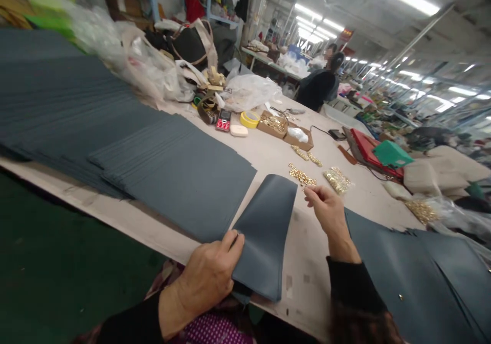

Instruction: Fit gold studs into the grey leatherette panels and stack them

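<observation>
My left hand [215, 265] is closed on the left edge of a folded blue-grey leather-like sheet [266, 231], near the table's front edge. A small dark spot shows at its fingertips. The sheet curves over on itself, its smooth face shining. My right hand [326, 208] is to the right of the sheet, thumb and forefinger pinched together. What they hold, if anything, is too small to make out. Just beyond those fingertips lies a loose pile of small gold metal fittings [301, 174]. A clear bag of gold fittings [337, 180] lies behind my right hand.
Overlapping blue-grey sheets [180, 170] spread along the left; more sheets [414, 272] lie at right. Farther back are a red phone [223, 120], yellow tape [249, 119], a cardboard box of fittings [273, 123] and a green box [393, 153]. A person [318, 86] sits beyond the table.
</observation>
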`<state>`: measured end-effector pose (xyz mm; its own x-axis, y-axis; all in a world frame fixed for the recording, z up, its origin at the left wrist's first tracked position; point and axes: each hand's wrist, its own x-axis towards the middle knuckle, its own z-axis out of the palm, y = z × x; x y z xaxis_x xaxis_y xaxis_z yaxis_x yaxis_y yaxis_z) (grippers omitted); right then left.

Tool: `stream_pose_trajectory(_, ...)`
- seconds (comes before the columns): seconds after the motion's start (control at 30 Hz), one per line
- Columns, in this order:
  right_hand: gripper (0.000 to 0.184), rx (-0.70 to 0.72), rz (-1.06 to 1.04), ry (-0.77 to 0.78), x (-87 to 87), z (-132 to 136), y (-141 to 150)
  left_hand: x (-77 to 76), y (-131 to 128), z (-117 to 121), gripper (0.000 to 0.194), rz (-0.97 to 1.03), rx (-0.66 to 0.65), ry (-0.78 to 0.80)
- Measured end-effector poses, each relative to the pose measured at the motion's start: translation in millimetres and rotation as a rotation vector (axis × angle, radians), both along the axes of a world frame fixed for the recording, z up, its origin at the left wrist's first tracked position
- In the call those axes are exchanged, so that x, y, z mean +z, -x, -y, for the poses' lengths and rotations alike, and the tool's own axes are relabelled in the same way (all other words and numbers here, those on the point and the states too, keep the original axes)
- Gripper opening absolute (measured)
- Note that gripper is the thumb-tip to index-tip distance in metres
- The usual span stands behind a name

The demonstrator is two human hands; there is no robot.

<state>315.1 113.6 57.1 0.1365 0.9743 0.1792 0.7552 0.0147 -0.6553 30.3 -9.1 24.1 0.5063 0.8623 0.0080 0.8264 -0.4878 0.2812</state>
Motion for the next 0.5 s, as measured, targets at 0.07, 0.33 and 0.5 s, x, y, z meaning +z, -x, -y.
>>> stream_pose_trajectory(0.07,0.028,0.235,-0.146,0.034,4.9,25.9,35.6,-2.8,1.0,0.2,0.074,0.023,-0.006,-0.024)
stream_pose_trajectory(0.33,0.01,0.65,0.085,0.267,-5.7,60.4,113.8,-10.6,5.1,0.2,0.047,0.075,-0.055,-0.09)
stream_pose_trajectory(0.5,0.013,0.718,0.132,0.281,-4.4,57.1,118.5,-14.8,6.7,0.8,0.043,0.112,-0.065,-0.127)
